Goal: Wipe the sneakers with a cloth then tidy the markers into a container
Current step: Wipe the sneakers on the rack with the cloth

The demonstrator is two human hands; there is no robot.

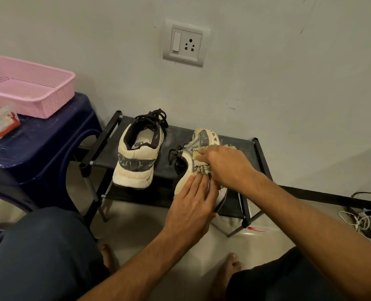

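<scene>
On the top shelf of the black shoe rack (175, 135), the nearer sneaker (204, 137) is tipped onto its side. The right hand (223, 164) bunches a pale cloth (230, 146) in curled fingers and presses it against the sneaker's side. The left hand (193, 198) lies with straight fingers along the heel, steadying it. Just beside it the other sneaker (136, 157) stands upright, heel towards me, and looks grubby at the heel, so I'd say the wiping is under way and that one may yet need doing. No markers are in sight. A pink basket (28, 88) waits on the blue stool (39, 148) to the left, so the tidying looks wholly undone.
</scene>
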